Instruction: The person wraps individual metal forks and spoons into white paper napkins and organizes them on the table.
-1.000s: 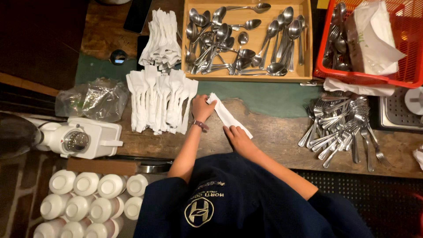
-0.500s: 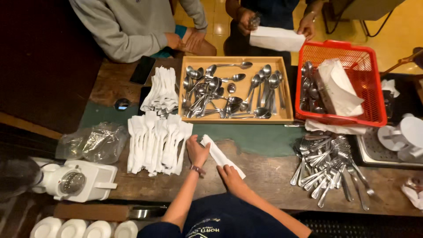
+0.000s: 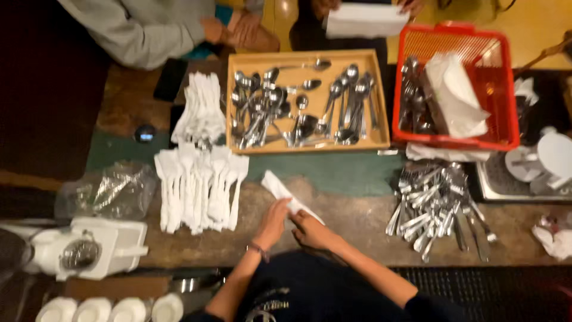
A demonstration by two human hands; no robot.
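Both the left hand (image 3: pixel 275 218) and right hand (image 3: pixel 309 229) pinch the white napkin roll (image 3: pixel 286 194) between them.

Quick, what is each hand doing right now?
Left hand: fingers closed on the napkin roll.
Right hand: fingers closed on the same roll.

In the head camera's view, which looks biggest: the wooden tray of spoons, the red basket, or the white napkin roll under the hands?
1. wooden tray and red basket: they look about alike, so no ranking between them.
2. white napkin roll, clearly the smallest, touched by the left hand and right hand.
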